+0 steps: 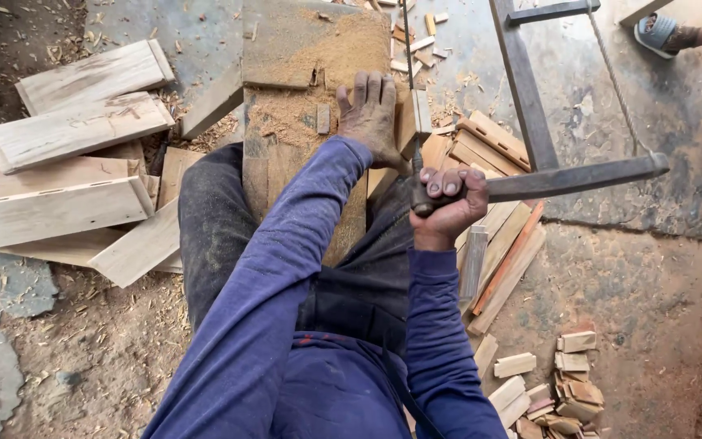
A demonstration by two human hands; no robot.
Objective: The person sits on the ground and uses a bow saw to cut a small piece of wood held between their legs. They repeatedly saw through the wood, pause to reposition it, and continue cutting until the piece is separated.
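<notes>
I sit astride a wooden workbench [286, 49] covered in sawdust. My left hand [371, 114] presses flat on a small wooden piece [416, 114] at the bench's right edge. My right hand [448, 203] is closed around the handle end of a wooden frame saw [562, 179]. Its thin blade [409, 73] runs up past the fingers of my left hand, beside the wooden piece. The saw's dark frame bars extend up and to the right.
Pale planks with cut slots [75, 130] are stacked on the left. Thin slats [497, 244] lie under the saw on the right, and small offcut blocks [554, 390] sit at lower right. Another person's sandalled foot [668, 34] shows at top right. Sawdust covers the ground.
</notes>
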